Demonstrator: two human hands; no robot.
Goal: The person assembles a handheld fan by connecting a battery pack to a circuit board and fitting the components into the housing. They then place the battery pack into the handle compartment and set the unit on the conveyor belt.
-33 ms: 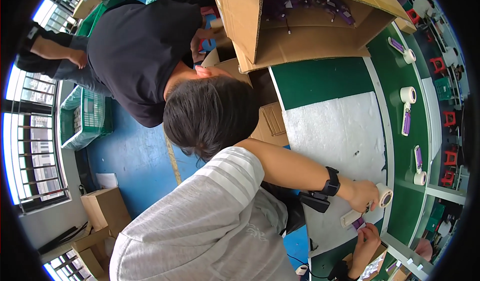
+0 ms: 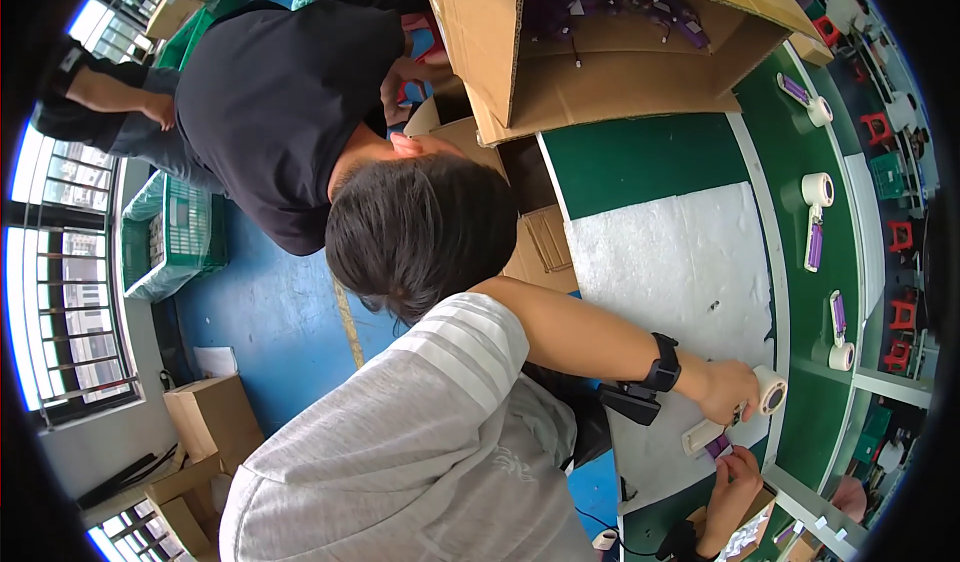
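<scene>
On a white foam mat (image 2: pixel 665 272) over the green workbench, my left hand (image 2: pixel 727 392) is closed around a cream-white plastic part with a round ring-like head (image 2: pixel 769 390). A pale bar-shaped piece (image 2: pixel 702 436) shows below its fingers. My right hand (image 2: pixel 738 484) is close by, its thumb and fingertips pinched at a small purple piece (image 2: pixel 718 446) next to that bar. How the purple piece joins the white part is hidden by my fingers. Black bands circle both my wrists.
Several white round-headed units with purple bodies (image 2: pixel 814 247) lie along the green strip (image 2: pixel 785 302) beyond. A large open carton (image 2: pixel 620 87) holds purple pieces at the upper side. A co-worker in black (image 2: pixel 290 112) bends close on the left. A green crate (image 2: pixel 190 232) stands on the blue floor.
My hands and the white part stay almost still. The co-worker's hand has shifted slightly beside the carton, where a red thing now shows.
</scene>
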